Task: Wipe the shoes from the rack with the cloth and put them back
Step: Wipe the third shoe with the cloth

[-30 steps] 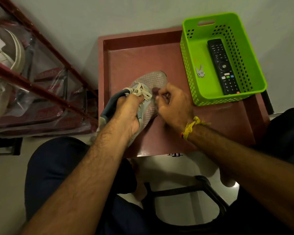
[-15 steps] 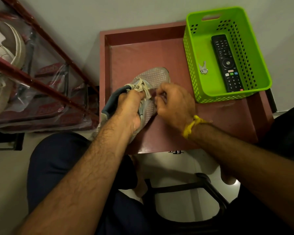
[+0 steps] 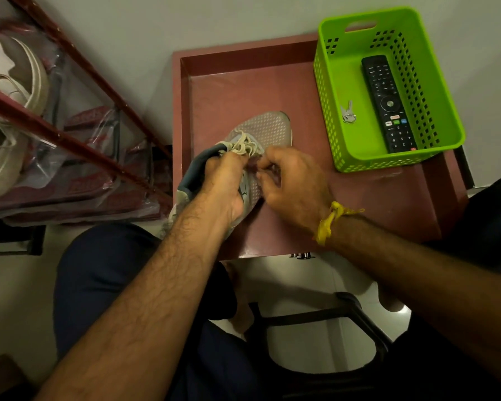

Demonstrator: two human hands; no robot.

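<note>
A grey mesh sneaker [image 3: 268, 127] with pale laces lies on the reddish-brown table [image 3: 243, 91], toe pointing away from me. My left hand [image 3: 226, 183] grips it at the collar and tongue, covering the heel half. My right hand [image 3: 292, 183], with a yellow thread at the wrist, has its fingers closed on a small dark cloth [image 3: 253, 163]. It presses the cloth against the shoe's side just below the laces. Most of the cloth is hidden by the fingers.
A green plastic basket [image 3: 327, 91] at the table's right holds a black remote [image 3: 386, 102] and keys [image 3: 348, 112]. The red-framed shoe rack [image 3: 70, 140] stands to the left with white shoes [image 3: 26, 82] under plastic. A black stool frame [image 3: 315, 316] is between my knees.
My right hand's fingers have shifted slightly against the shoe's side near the laces. My left hand keeps its hold and the shoe stays in place. The view has drifted a little.
</note>
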